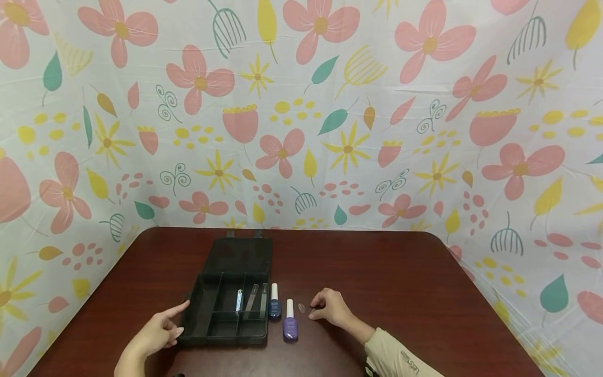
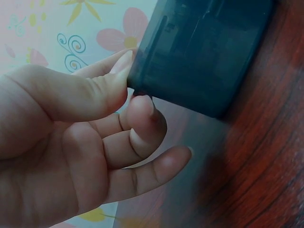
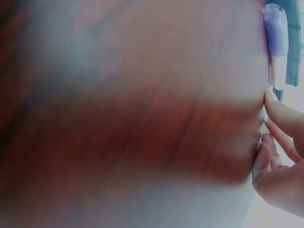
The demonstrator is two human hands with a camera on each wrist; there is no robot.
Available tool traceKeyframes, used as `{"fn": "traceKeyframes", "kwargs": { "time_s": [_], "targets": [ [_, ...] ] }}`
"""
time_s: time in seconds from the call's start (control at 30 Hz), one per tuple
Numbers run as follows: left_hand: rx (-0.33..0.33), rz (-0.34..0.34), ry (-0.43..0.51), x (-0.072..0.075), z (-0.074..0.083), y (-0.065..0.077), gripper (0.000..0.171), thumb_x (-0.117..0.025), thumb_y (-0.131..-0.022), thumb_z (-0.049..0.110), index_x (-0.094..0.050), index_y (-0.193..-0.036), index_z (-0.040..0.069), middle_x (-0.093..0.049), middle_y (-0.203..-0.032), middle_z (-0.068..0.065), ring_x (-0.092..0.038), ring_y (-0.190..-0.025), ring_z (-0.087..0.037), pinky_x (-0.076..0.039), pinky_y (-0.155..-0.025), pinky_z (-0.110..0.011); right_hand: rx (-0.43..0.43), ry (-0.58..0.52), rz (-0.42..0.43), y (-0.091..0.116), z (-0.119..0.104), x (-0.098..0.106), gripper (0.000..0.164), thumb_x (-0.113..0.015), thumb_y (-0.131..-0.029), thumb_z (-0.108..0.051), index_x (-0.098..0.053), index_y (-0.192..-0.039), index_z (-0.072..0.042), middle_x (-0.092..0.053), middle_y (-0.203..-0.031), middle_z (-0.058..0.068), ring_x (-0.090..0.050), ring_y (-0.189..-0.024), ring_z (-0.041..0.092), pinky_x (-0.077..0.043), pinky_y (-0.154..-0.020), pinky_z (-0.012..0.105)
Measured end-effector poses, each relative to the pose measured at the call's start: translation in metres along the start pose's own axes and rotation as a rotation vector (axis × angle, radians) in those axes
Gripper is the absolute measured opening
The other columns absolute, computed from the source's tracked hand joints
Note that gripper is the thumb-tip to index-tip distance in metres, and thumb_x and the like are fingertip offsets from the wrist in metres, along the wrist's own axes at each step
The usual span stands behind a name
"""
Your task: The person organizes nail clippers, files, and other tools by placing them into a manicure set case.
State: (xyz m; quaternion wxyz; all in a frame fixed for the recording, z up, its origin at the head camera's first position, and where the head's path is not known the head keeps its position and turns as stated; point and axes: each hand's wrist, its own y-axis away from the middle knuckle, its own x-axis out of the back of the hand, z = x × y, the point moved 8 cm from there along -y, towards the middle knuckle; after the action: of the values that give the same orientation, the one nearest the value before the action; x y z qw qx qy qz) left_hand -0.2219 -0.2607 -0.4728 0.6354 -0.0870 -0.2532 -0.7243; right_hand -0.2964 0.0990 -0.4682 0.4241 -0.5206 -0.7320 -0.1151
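A black compartment box (image 1: 195, 314) lies with its lid folded back. My left hand (image 1: 157, 331) grips its near left edge; in the left wrist view, the thumb (image 2: 107, 90) presses on the box corner. Inside are nail clippers (image 1: 239, 301) and two slim metal tools, perhaps nail files (image 1: 264, 299). Right of the box stand a dark blue nail polish bottle (image 1: 275, 306) and a purple one (image 1: 290, 327), both with white caps. A small clear oval piece (image 1: 302, 308) lies beside them. My right hand (image 1: 332, 308) pinches a small thin piece at the tabletop, its kind unclear.
The brown wooden table (image 1: 400, 272) has rounded far corners. Behind and beside it hangs a flower-patterned cloth (image 1: 301, 131). The box's open lid (image 1: 239, 255) reaches almost to the table's back edge, with two latches (image 1: 258, 234) on it.
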Motion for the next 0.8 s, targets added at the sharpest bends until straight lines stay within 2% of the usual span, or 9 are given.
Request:
{"fn": "traceKeyframes", "kwargs": {
  "time_s": [0.17, 0.4, 0.8],
  "targets": [
    [0.005, 0.004, 0.004, 0.0000, 0.0003, -0.0004, 0.057, -0.054, -0.082, -0.010, -0.030, -0.135, -0.006, -0.044, -0.065, -0.008, -0.047, -0.056, -0.019, -0.045, -0.055, -0.034, 0.074, -0.004, -0.037, -0.0019, -0.0006, 0.0002, 0.020, -0.081, -0.058, -0.008, -0.068, -0.073, -0.003, -0.057, -0.070, 0.000, -0.050, -0.062, 0.010, -0.042, -0.058, 0.022],
    [0.022, 0.006, 0.004, -0.0003, -0.0018, -0.0003, 0.057, -0.053, -0.083, -0.009, -0.030, -0.135, -0.006, -0.045, -0.065, -0.009, -0.047, -0.056, -0.019, -0.045, -0.056, -0.034, 0.112, -0.055, -0.091, -0.0016, -0.0024, -0.0016, 0.021, -0.080, -0.060, -0.004, -0.069, -0.077, 0.000, -0.057, -0.070, 0.002, -0.051, -0.063, 0.010, -0.042, -0.057, 0.020],
    [0.018, 0.004, 0.006, -0.0002, -0.0022, -0.0009, 0.057, -0.054, -0.083, -0.008, -0.031, -0.135, -0.006, -0.045, -0.066, -0.008, -0.047, -0.057, -0.019, -0.045, -0.056, -0.034, 0.156, -0.043, -0.084, -0.0034, -0.0064, -0.0011, 0.014, -0.079, -0.062, -0.006, -0.070, -0.072, -0.002, -0.057, -0.067, 0.002, -0.051, -0.062, 0.013, -0.040, -0.056, 0.019]
  ]
}}
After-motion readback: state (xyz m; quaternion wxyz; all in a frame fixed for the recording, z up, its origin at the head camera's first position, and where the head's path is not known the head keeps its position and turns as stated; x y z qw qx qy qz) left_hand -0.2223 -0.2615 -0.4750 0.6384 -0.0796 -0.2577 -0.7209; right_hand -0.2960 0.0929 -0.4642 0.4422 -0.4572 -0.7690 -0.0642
